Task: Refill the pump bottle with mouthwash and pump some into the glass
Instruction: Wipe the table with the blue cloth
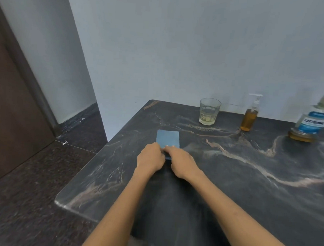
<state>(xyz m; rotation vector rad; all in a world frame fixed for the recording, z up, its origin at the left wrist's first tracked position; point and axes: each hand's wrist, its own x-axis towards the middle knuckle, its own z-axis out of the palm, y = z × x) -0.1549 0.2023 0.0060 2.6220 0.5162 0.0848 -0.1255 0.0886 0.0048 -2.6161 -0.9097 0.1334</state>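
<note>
A clear glass (209,111) with a little pale liquid stands near the table's back edge. To its right is a slim pump bottle (250,115) with a white pump head, mostly full of amber liquid. Further right, a large mouthwash bottle (312,120) with a blue label holds a low layer of amber liquid. Well in front of the glass, my left hand (150,157) and my right hand (181,161) meet over the near end of a flat blue cloth (167,138) lying on the table, fingers curled on its edge.
The dark marble table (229,181) fills the right and centre, its left edge and rounded front corner open to a dark floor (33,191). A brown door (9,107) stands at the far left. A pale wall (179,49) rises just behind the bottles.
</note>
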